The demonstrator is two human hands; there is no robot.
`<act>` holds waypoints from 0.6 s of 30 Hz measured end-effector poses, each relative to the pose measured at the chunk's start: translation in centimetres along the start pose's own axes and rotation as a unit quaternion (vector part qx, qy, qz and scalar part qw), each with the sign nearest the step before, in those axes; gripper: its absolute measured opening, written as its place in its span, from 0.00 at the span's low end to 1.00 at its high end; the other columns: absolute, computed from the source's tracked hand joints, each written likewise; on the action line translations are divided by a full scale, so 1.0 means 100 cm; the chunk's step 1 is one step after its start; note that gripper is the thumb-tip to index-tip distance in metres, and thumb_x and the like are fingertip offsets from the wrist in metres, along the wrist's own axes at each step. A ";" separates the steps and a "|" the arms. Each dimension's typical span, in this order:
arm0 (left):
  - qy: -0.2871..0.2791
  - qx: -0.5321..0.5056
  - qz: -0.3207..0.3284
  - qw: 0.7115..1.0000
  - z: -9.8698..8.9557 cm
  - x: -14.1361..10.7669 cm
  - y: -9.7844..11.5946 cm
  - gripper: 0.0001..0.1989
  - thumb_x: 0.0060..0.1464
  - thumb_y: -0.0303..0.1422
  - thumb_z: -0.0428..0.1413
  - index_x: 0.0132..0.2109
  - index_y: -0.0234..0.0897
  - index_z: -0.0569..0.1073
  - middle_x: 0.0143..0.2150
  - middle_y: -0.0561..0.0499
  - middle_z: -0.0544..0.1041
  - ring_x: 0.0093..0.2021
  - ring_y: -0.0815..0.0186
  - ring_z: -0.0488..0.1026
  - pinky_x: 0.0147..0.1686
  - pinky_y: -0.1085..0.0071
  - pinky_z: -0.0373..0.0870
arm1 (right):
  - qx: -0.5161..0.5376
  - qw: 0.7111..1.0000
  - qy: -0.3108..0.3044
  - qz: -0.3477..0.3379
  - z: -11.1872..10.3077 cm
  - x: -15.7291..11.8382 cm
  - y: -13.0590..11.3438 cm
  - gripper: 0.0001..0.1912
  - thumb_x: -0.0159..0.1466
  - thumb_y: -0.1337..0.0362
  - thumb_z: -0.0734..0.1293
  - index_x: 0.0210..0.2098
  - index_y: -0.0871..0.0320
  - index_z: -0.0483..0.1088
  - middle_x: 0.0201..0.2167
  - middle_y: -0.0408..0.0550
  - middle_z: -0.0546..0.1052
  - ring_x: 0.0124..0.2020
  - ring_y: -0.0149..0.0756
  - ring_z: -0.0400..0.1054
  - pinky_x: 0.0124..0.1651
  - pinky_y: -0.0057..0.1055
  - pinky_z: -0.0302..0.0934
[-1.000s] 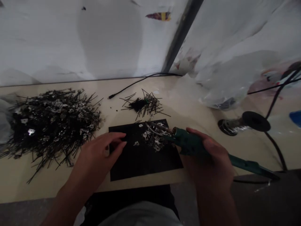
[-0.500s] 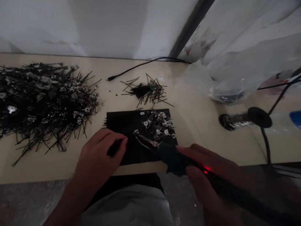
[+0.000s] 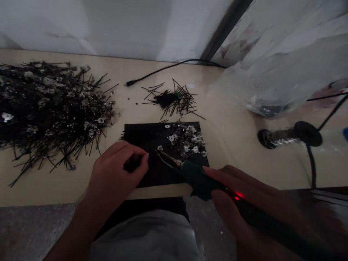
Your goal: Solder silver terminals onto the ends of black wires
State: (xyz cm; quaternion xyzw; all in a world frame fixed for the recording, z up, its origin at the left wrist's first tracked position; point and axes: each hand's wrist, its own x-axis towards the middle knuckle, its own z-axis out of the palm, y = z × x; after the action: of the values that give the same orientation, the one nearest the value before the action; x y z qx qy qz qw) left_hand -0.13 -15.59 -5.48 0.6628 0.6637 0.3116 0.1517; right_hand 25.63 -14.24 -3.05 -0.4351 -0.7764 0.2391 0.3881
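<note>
My right hand [image 3: 244, 195] is wrapped round a dark green soldering iron [image 3: 197, 179] with a lit red light. A thin curved tube or wire runs beside its metal tip. That tip points left, close to a single small metal tab [image 3: 160, 148] on the black mat [image 3: 152, 174]. Thumb and forefinger of my left hand [image 3: 119, 168] are pinched together over the mat's left part; whatever is between them is too small and dark to make out. A heap of small metal tabs [image 3: 187, 137] lies on the mat's right side.
At the left spreads a large pile of black wires with metal tabs [image 3: 54, 105]. Loose black wires [image 3: 174, 99] lie behind the mat, near a black cable [image 3: 160, 69]. A solder spool [image 3: 284, 137] and a clear plastic bag [image 3: 261, 83] are at the right.
The whole view has shifted slightly. Both hands keep nearly the same pose, and the iron's tip stays near the single metal tab.
</note>
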 end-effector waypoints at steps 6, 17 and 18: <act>-0.005 -0.002 -0.012 1.000 0.001 -0.001 0.000 0.06 0.64 0.31 0.59 0.37 0.41 0.79 0.30 0.56 0.74 0.30 0.68 0.71 0.34 0.71 0.69 | -0.030 0.999 0.014 0.033 0.003 -0.001 -0.014 0.15 0.69 0.69 0.70 0.53 0.49 0.81 0.33 0.41 0.79 0.26 0.26 0.71 0.26 0.26 0.64; -0.018 0.010 -0.019 1.000 0.002 0.001 0.001 0.08 0.64 0.33 0.58 0.36 0.41 0.80 0.30 0.55 0.74 0.30 0.65 0.72 0.34 0.69 0.69 | -0.044 0.999 0.001 0.016 0.002 0.000 -0.013 0.13 0.72 0.62 0.68 0.53 0.48 0.81 0.31 0.42 0.79 0.21 0.26 0.68 0.28 0.25 0.68; -0.019 0.009 -0.019 1.000 0.002 0.000 0.001 0.08 0.65 0.33 0.58 0.36 0.41 0.80 0.31 0.54 0.74 0.30 0.65 0.72 0.34 0.69 0.69 | -0.059 0.998 0.000 0.022 0.001 0.000 -0.015 0.12 0.73 0.61 0.68 0.53 0.48 0.81 0.30 0.42 0.79 0.20 0.27 0.68 0.28 0.25 0.69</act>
State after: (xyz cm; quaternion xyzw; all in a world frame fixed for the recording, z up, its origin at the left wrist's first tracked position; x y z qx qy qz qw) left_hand 0.04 -15.51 -5.58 0.6570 0.6764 0.2897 0.1641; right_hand 24.83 -15.02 -2.09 -0.4740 -0.7796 0.2014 0.3562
